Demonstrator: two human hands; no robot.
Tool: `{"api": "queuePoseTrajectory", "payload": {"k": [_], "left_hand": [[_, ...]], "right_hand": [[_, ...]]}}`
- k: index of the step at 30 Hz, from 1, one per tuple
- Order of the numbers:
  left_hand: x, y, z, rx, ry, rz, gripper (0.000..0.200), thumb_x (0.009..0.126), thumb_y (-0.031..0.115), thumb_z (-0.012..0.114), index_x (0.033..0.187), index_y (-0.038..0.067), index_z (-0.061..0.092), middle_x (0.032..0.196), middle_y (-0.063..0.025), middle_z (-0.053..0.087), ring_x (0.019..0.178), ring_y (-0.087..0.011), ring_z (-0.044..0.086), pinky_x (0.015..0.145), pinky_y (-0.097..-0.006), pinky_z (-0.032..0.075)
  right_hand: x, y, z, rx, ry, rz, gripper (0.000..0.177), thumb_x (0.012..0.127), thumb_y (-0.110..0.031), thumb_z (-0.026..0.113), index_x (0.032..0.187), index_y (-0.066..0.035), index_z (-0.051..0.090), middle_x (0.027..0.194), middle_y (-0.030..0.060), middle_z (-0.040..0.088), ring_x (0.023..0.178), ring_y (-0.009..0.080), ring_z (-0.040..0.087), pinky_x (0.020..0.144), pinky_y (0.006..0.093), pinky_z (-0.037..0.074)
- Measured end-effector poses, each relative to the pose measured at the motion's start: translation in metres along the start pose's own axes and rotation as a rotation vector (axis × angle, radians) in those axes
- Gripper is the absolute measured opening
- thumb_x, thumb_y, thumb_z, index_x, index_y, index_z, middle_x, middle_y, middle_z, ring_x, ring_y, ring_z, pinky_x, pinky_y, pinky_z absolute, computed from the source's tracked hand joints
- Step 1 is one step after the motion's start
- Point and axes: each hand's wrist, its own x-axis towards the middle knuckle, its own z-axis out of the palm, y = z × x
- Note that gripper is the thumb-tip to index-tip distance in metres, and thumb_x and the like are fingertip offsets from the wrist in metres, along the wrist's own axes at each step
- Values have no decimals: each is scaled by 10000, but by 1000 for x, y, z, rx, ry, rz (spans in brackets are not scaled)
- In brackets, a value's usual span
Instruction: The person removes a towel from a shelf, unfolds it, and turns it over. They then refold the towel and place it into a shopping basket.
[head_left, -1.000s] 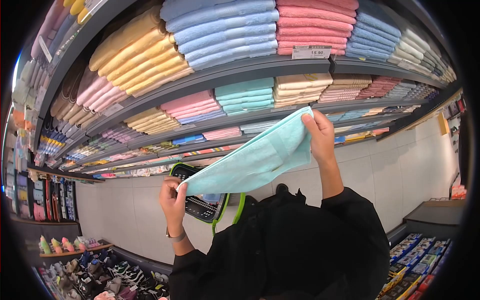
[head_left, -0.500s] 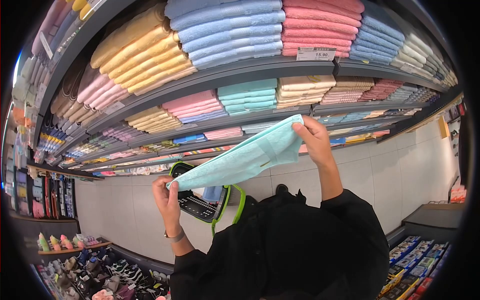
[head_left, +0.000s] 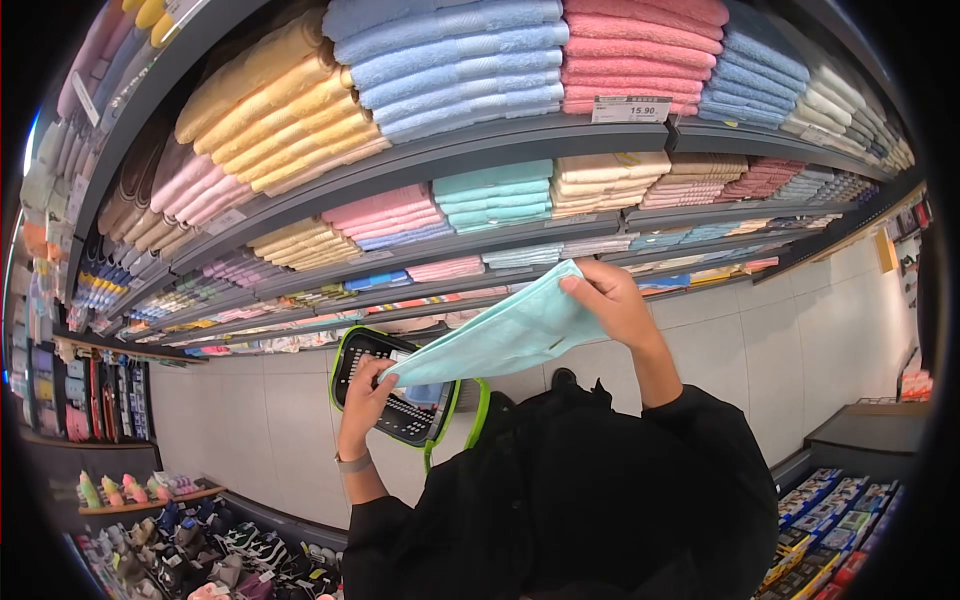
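Far left and low, shoes (head_left: 190, 550) lie crowded together; above them, yellow towels (head_left: 285, 110) are piled on the upper shelf (head_left: 450, 140). Next, the left hand (head_left: 365, 395), banded at the wrist, pinches one corner of an aqua towel (head_left: 500, 325) between thumb and fingers, in front of a dark, green-rimmed basket (head_left: 408, 422) on the floor. The towel slants upward, loosely folded, below stacked turquoise towels (head_left: 493, 195), to the right hand (head_left: 612, 300), which grips its upper end. Further right, packaged goods (head_left: 825, 510) sit in rows.
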Motion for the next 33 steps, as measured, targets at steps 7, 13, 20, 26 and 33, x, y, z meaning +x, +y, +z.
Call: {"api": "queuePoseTrajectory", "payload": {"k": [7, 13, 20, 26, 33], "left_hand": [[17, 16, 24, 53, -71, 194, 266, 753, 74, 709, 965, 18, 558, 966, -90, 530, 968, -216, 536, 861, -317, 423], [32, 103, 59, -80, -130, 342, 461, 758, 146, 724, 1154, 8, 533, 1174, -154, 551, 1110, -288, 512, 970, -374, 388], [38, 102, 75, -146, -238, 288, 263, 815, 149, 686, 993, -19, 589, 938, -136, 606, 882, -265, 580, 793, -335, 447], [20, 66, 76, -124, -172, 99, 182, 877, 129, 618, 974, -21, 585, 894, -128, 591, 828, -244, 580, 756, -311, 451], [8, 32, 70, 21, 23, 181, 160, 913, 98, 550, 1006, -31, 573, 882, -156, 577, 824, -293, 579, 758, -328, 459]], "right_hand": [[-2, -3, 19, -45, -21, -21, 237, 948, -199, 536, 956, 25, 614, 803, 32, 586, 745, 78, 512, 667, 252, 436], [0, -10, 49, -61, -155, -85, 207, 931, -175, 552, 951, 20, 615, 785, 43, 586, 725, 104, 523, 651, 265, 427], [-3, -10, 43, -43, -139, -120, 198, 925, -161, 556, 938, 28, 615, 793, 58, 591, 724, 124, 534, 658, 268, 434], [-4, -8, 19, -54, 71, -105, 183, 920, -144, 560, 946, 29, 615, 800, 71, 620, 719, 108, 538, 660, 272, 441], [-1, -8, 1, -81, 95, -93, 193, 926, -150, 558, 959, 32, 612, 795, 50, 605, 742, 96, 524, 679, 255, 436]]}}
